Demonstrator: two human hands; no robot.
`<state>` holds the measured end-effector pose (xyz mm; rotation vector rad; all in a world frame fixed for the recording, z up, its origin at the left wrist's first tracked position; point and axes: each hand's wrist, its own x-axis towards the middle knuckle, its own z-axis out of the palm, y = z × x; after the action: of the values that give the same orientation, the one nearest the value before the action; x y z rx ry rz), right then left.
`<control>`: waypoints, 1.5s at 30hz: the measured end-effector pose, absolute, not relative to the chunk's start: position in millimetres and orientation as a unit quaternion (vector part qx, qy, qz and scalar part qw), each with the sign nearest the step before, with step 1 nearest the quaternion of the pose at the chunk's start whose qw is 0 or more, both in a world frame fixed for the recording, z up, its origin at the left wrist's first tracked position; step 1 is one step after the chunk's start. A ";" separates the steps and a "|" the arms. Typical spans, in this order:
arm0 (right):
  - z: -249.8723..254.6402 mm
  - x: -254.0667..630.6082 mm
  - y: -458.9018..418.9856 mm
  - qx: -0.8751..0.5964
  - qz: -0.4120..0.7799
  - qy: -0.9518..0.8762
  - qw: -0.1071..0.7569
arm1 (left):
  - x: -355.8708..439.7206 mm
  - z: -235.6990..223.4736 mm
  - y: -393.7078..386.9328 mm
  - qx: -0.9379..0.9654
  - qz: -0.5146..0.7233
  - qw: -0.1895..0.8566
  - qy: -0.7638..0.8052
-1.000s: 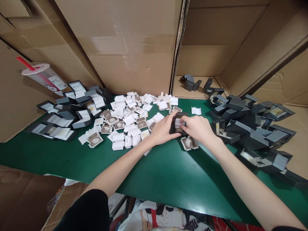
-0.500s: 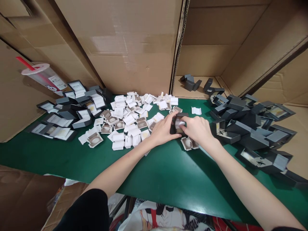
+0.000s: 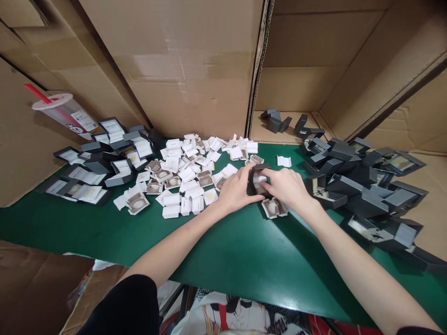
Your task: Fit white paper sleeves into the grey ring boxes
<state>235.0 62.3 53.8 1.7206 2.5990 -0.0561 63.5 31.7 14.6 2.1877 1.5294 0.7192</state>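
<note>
Between my two hands is a small dark jewelry box (image 3: 254, 186), standing open on the green table. My left hand (image 3: 237, 190) grips it from the left, thumb at the near side and fingers at the far side. The fingertips of my right hand (image 3: 288, 186) reach into the box and pinch a white card insert (image 3: 260, 178), partly hidden by the fingers. Just below the box lies a folded white-and-grey insert (image 3: 274, 208) with round recesses. A loose white card (image 3: 284, 161) lies beyond my right hand.
A heap of white inserts (image 3: 188, 174) spreads over the green table (image 3: 216, 251) to the left. Open dark boxes (image 3: 104, 163) pile up at far left, near a cup with a red straw (image 3: 75, 114). More dark boxes (image 3: 363, 186) crowd the right side. Cardboard walls (image 3: 195, 70) stand behind.
The box between my hands has tilted slightly, and my right fingertips have shifted a little inside it. The surrounding piles look the same.
</note>
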 end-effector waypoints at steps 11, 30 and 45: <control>77.0 276.4 77.9 0.487 -0.233 0.841 -0.035 | 63.6 6.8 34.4 0.775 0.270 0.072 0.567; 80.9 254.6 42.1 0.459 -0.239 0.843 0.149 | 63.8 5.0 33.8 0.790 0.253 0.039 0.557; 81.0 277.2 67.7 0.434 -0.215 0.875 0.001 | 63.5 3.2 35.5 0.799 0.258 0.012 0.543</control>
<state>277.2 67.7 81.0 1.3615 2.7463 -0.6758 63.5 35.5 3.2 2.4913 1.6935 0.8040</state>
